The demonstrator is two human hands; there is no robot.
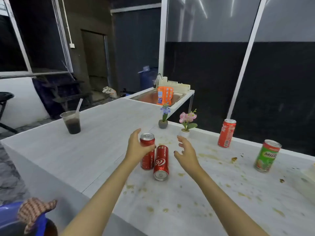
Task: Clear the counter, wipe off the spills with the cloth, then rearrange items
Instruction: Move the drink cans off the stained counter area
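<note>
An upright red cola can (147,138) stands mid-counter, and my left hand (136,147) wraps around its left side. A second red can (161,162) lies on its side just right of it, its base toward me. My right hand (186,152) hovers open to the right of the lying can, touching nothing. A third red can (226,132) stands at the back right, and a green Milo can (267,155) stands farther right. Brownish spills (213,157) speckle the white counter (95,150). A checked cloth (34,212) hangs on a blue stool at bottom left.
A plastic cup of dark drink with a straw (72,121) stands at the left. Two small potted flowers, purple (164,118) and pink (186,121), stand behind the cans. A sink (180,97) holding an orange packet (164,95) lies at the far end.
</note>
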